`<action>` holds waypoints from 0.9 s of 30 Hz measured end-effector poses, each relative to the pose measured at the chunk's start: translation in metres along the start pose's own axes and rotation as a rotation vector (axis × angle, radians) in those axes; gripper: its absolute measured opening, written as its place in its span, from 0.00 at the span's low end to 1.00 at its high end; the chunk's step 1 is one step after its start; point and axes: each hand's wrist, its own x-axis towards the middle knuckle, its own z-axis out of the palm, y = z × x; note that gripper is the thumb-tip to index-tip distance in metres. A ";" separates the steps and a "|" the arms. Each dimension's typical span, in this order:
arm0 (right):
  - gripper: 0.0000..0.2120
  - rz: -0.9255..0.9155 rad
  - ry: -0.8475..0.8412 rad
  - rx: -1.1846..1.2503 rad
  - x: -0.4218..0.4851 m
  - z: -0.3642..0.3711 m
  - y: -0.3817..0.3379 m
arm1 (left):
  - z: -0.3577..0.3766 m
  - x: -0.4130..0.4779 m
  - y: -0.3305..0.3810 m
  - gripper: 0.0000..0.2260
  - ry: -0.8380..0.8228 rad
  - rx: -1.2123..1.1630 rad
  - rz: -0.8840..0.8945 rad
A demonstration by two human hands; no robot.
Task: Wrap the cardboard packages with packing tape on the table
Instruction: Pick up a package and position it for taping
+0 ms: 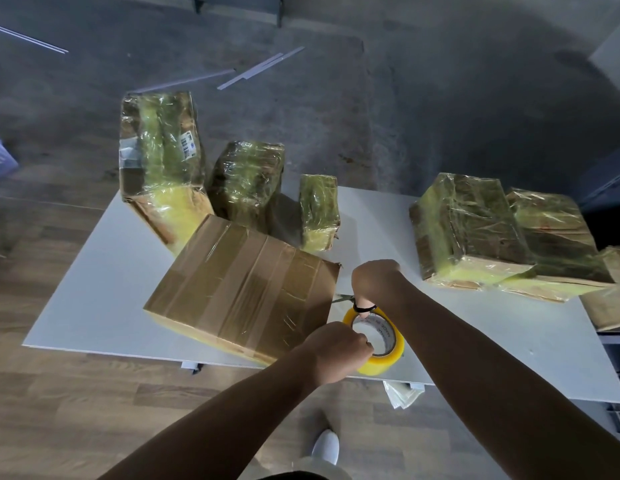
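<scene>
Left hand (338, 351): grip closed on the yellow tape roll (388, 358), which is at the near edge of the desk (94, 306), just right of the flat taped box (242, 285). Right hand (374, 282): grip curled round what appear to be scissors (346, 299), blades at the box's right edge. Wrapped packages (468, 223) stand on the desk behind and to the right.

One head-worn wide-angle view. It looks forward and steeply down onto the white table (94, 271), close above its near edge; grey floor (440, 98) lies beyond.
</scene>
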 end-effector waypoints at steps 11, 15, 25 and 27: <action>0.15 -0.035 0.087 -0.003 0.002 0.018 0.014 | 0.003 0.003 0.003 0.08 -0.021 -0.037 0.019; 0.18 0.033 0.102 0.105 -0.005 0.032 0.038 | 0.007 0.009 0.008 0.05 -0.088 0.012 -0.017; 0.14 0.244 0.190 0.539 0.000 0.094 0.073 | 0.011 0.029 0.019 0.09 -0.073 -0.015 -0.103; 0.11 0.273 0.166 0.573 0.007 0.119 0.072 | 0.013 0.030 0.015 0.11 -0.090 0.009 -0.139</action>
